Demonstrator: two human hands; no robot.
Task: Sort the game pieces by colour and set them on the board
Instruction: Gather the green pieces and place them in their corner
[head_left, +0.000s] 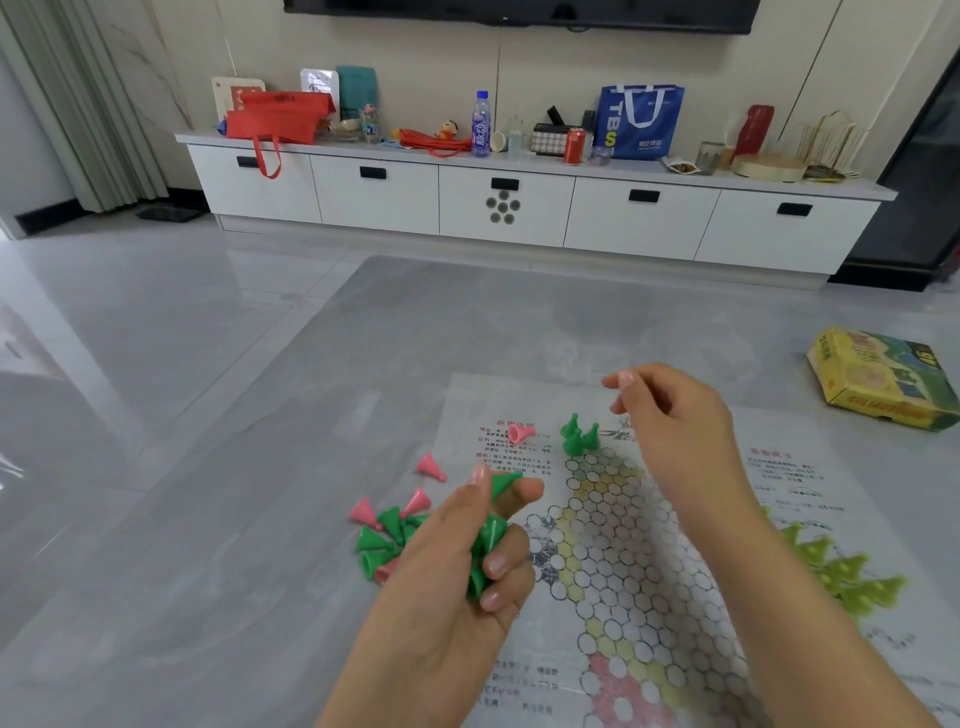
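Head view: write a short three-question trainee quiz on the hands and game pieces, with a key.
1. True or false: the left hand holds several green pieces.
2. Which colour of pieces already stands at the top tip of the board? A pink, B green, C yellow-green
3. Fill in: the right hand holds ____ in its fingers.

Key: 1 true. 2 B: the standing green pieces; the yellow-green pieces stand at the right edge, and loose pink pieces lie on the table. 3 nothing visible.
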